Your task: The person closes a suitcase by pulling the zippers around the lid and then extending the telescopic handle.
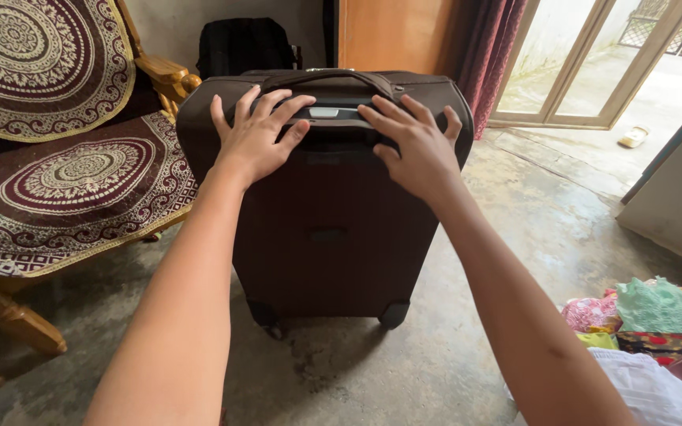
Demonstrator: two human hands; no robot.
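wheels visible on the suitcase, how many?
2. One wheel at the bottom left corner of the suitcase, the other wheel at the bottom right, both on the floor. Any wheels behind these are hidden by the case.

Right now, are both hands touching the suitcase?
Touching. The head view shows the left hand and right hand lying flat on top of the brown suitcase, fingers over its handle.
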